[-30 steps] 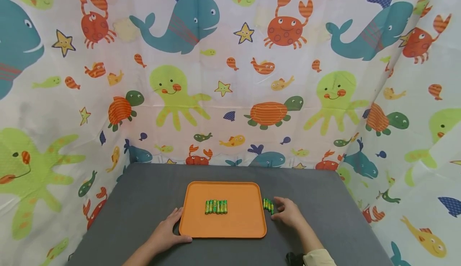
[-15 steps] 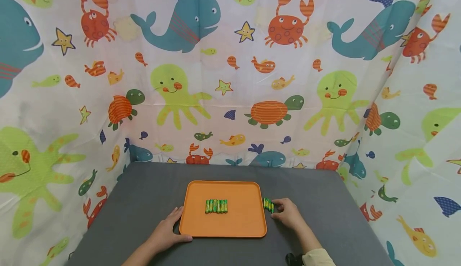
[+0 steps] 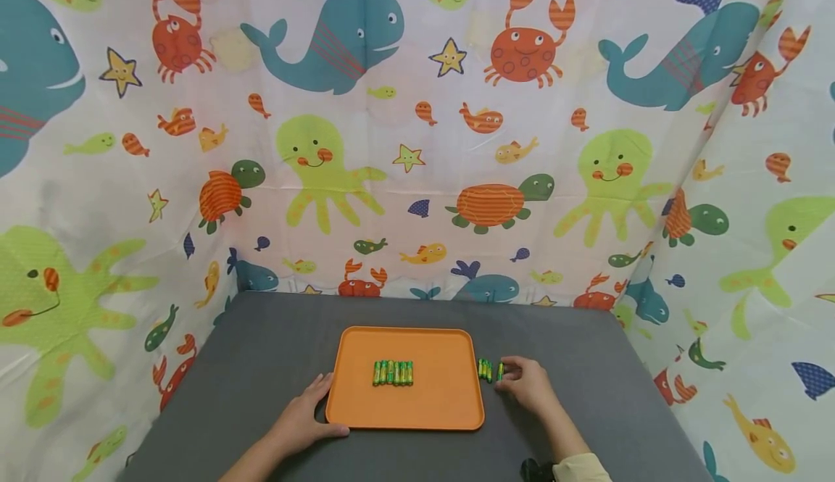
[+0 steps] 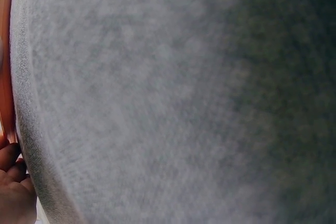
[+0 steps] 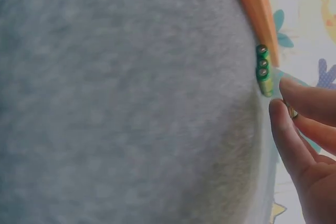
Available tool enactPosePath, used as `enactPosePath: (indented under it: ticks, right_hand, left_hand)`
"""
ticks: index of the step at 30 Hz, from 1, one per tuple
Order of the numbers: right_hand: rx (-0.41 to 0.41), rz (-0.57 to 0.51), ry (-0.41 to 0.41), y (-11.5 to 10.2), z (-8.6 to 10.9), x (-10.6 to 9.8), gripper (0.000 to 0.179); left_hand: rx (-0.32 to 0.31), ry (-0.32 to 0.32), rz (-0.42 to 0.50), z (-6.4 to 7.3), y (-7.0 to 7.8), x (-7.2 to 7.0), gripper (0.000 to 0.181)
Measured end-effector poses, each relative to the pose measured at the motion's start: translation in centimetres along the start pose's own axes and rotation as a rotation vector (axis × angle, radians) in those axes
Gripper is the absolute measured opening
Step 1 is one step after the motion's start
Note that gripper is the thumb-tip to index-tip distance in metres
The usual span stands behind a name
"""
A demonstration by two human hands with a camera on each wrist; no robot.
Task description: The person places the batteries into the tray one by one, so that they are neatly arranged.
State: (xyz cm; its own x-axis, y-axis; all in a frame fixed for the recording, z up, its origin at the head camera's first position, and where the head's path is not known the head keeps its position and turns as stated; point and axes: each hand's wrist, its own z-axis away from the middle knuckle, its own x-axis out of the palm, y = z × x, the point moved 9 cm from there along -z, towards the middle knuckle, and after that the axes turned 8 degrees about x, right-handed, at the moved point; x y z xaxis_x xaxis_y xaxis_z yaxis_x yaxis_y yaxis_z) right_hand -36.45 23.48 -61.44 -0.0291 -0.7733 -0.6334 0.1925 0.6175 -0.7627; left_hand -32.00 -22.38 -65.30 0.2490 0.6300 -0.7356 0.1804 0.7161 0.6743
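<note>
In the head view, my right hand (image 3: 530,384) pinches a green-and-yellow battery (image 3: 500,371) between thumb and fingertips, just right of a short row of batteries (image 3: 485,370). The right wrist view shows that row (image 5: 263,69) with round metal ends toward the camera, beside the tray's wall; the pinched battery (image 5: 291,110) is mostly covered by the fingers. An orange tray (image 3: 437,409) carries several more batteries (image 3: 393,373) lined up side by side. At its left end rests my left hand (image 3: 302,413), spread, fingers along the side and thumb by the near corner.
A grey cloth (image 3: 280,337) covers the table under everything. Behind and at both sides hangs a white curtain (image 3: 385,199) printed with sea animals. A dark object (image 3: 536,470) shows beside the right sleeve (image 3: 580,467).
My right hand has taken the rightmost battery from the row beside the tray and drawn it slightly right, leaving a gap. The left hand and tray keep their place.
</note>
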Motion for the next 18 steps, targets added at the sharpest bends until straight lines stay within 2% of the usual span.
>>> enactPosePath:
  ticks: [9,18]
  right_hand:
    - [-0.065,-0.039,-0.016,-3.4,0.8,0.1,0.049]
    - [-0.106,-0.054,-0.056,-6.0,1.5,1.9,0.047]
  left_hand:
    - [-0.005,0.002,0.002,0.0,0.1,0.1,0.119]
    - [-0.011,0.001,0.004,0.1,0.2,0.0,0.119]
